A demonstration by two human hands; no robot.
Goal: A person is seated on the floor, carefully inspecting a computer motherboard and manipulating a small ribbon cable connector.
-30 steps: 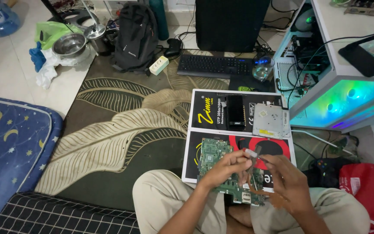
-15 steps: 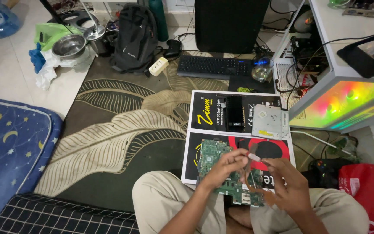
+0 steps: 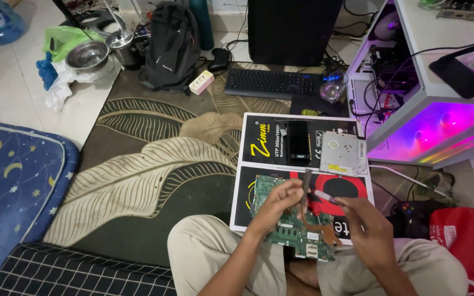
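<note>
A flat black cardboard box (image 3: pixel 281 143) with yellow lettering lies on the carpet; touching it, a black-red box (image 3: pixel 352 189); a dark upright monitor (image 3: pixel 294 30) behind.

Head view, steeply down, close.

Both hands, left hand (image 3: pixel 278 200) and right hand (image 3: pixel 367 227), over green circuit board (image 3: pixel 292 230).
</note>
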